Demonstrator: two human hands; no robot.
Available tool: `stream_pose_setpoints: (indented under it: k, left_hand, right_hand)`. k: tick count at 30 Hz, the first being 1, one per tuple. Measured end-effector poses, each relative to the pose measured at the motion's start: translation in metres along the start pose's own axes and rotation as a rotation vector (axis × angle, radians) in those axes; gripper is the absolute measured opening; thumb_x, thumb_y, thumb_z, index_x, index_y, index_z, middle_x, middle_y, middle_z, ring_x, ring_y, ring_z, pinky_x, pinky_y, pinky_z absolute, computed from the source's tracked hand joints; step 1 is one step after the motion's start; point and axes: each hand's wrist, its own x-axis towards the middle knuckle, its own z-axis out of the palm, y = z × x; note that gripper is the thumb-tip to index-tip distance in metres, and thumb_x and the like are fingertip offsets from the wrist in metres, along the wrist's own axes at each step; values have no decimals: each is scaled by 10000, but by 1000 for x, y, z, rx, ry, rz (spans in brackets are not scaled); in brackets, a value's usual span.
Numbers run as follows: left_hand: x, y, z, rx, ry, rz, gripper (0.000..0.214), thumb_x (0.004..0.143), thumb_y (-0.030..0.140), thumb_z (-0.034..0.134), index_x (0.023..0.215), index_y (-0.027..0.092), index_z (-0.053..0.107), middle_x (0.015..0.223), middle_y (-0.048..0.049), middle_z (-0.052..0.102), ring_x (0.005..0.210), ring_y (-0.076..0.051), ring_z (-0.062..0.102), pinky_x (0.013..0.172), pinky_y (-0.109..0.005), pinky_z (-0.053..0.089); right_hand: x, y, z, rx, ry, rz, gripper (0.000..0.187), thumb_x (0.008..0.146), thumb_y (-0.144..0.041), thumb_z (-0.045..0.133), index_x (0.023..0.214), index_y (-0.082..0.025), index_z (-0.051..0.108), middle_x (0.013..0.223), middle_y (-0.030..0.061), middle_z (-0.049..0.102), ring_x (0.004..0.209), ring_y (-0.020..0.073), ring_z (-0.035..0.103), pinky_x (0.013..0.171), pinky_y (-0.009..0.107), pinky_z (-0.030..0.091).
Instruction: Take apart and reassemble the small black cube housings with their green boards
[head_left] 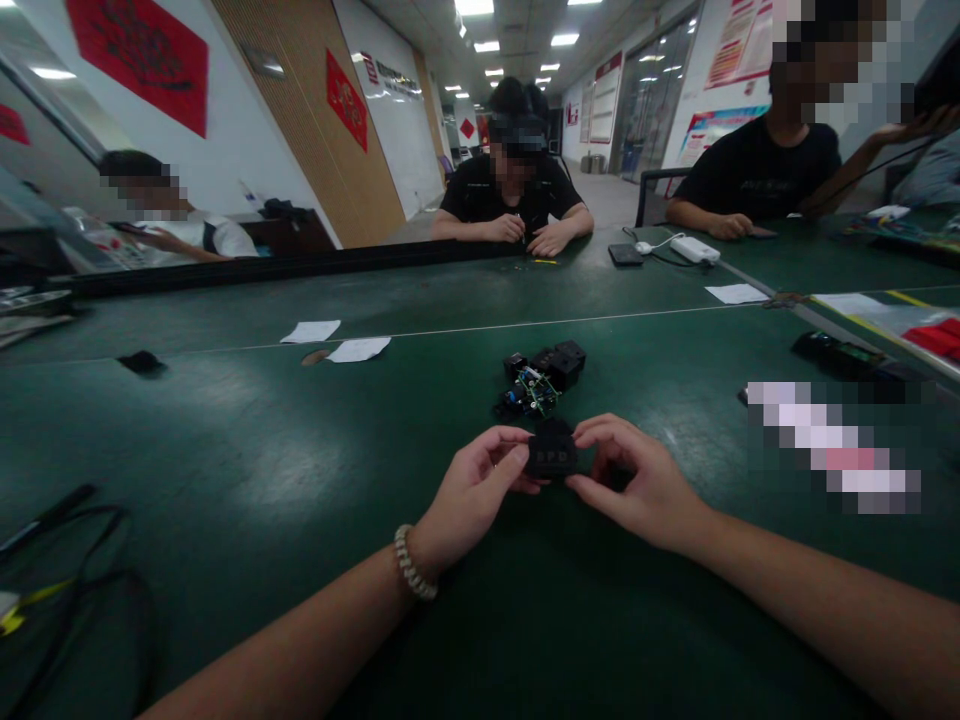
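Observation:
Between my two hands is a small black plastic housing (553, 456) with raised letters on the side toward me. My left hand (480, 475), with a beaded bracelet at the wrist, pinches its left end between thumb and fingers. At the right end, the thumb and fingertips of my right hand (637, 475) close on it. Just beyond lies a small circuit board (536, 390) with blue and metallic parts. Black block-shaped parts (564, 364) lie against the board's far right side. The underside of the housing is hidden.
White paper slips (360, 349) lie ahead on the green table (247, 480). Black cables (82, 560) run along the left edge. A dark device (844, 352) and a blurred-out object (832, 445) are at right. A person (517, 190) sits opposite; others sit left and right.

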Motion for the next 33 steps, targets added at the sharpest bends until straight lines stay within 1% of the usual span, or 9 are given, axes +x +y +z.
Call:
stream_pose_setpoints:
  k: [3, 5, 7, 9, 15, 19, 25, 30, 33]
  left_hand:
    - [-1, 1, -1, 35, -8, 5, 303, 849, 304, 794, 1090, 159, 681, 1060, -59, 729, 870, -174, 707, 820, -333, 603]
    - [-1, 0, -2, 35, -20, -16, 371, 810, 269, 828, 1134, 168, 678, 1096, -62, 740, 944, -189, 706, 881, -351, 594]
    - [-1, -1, -3, 23, -32, -32, 426, 788, 251, 844, 1169, 170, 674, 1117, -66, 748, 1005, -206, 705, 937, -380, 583]
    - [-1, -2, -4, 15, -49, -30, 440, 785, 243, 843, 1187, 171, 679, 1137, -71, 750, 1039, -217, 704, 971, -402, 573]
    - [-1, -2, -4, 33, -95, -11, 399, 824, 230, 803, 1204, 171, 696, 1194, -86, 741, 1085, -228, 693, 1011, -424, 552]
    - [0, -1, -4, 42, -67, -4, 446, 847, 241, 784, 1268, 174, 653, 1190, -88, 722, 1056, -212, 686, 980, -405, 558]
    - [1, -4, -5, 60, -58, 23, 391, 892, 272, 737, 1252, 165, 626, 1081, -69, 708, 855, -157, 668, 835, -350, 576]
    - [2, -2, -4, 69, -56, 26, 330, 902, 298, 730, 1186, 155, 644, 1041, -67, 710, 833, -156, 664, 796, -332, 570]
    - [1, -1, -4, 58, -51, 16, 327, 897, 288, 734, 1182, 155, 645, 1053, -71, 708, 843, -162, 669, 802, -337, 572]
  right_hand:
    - [0, -2, -1, 6, 4, 29, 292, 862, -237, 753, 1102, -227, 588, 1107, 67, 662, 618, 118, 664, 545, 280, 557]
    - [0, -4, -2, 6, -3, 61, 282, 872, -255, 748, 1100, -229, 584, 913, 19, 682, 594, 131, 653, 532, 272, 533]
    - [0, -6, -2, 5, -5, 92, 274, 883, -272, 738, 1102, -225, 579, 731, -29, 645, 568, 145, 635, 525, 269, 509]
    - [1, -7, -2, 5, -1, 110, 267, 895, -290, 722, 1106, -218, 574, 673, -43, 623, 549, 145, 617, 519, 269, 495]
    - [1, -3, 0, 34, 23, 117, 259, 921, -308, 687, 1129, -210, 569, 910, 27, 673, 611, 130, 637, 531, 265, 508]
    - [1, -2, -1, 50, 18, 115, 265, 950, -320, 647, 1179, -212, 567, 1032, 53, 650, 621, 119, 642, 528, 268, 514]
    - [1, -5, -3, -2, -43, 85, 334, 946, -305, 645, 1263, -221, 577, 1053, 58, 643, 652, 126, 647, 549, 275, 529]
    - [0, -5, -3, -12, -62, 76, 396, 910, -283, 702, 1283, -228, 581, 1107, 70, 644, 667, 133, 660, 572, 295, 561]
    - [0, -5, -3, -24, -58, 72, 384, 909, -269, 700, 1273, -227, 586, 1093, 70, 655, 669, 139, 663, 571, 299, 563]
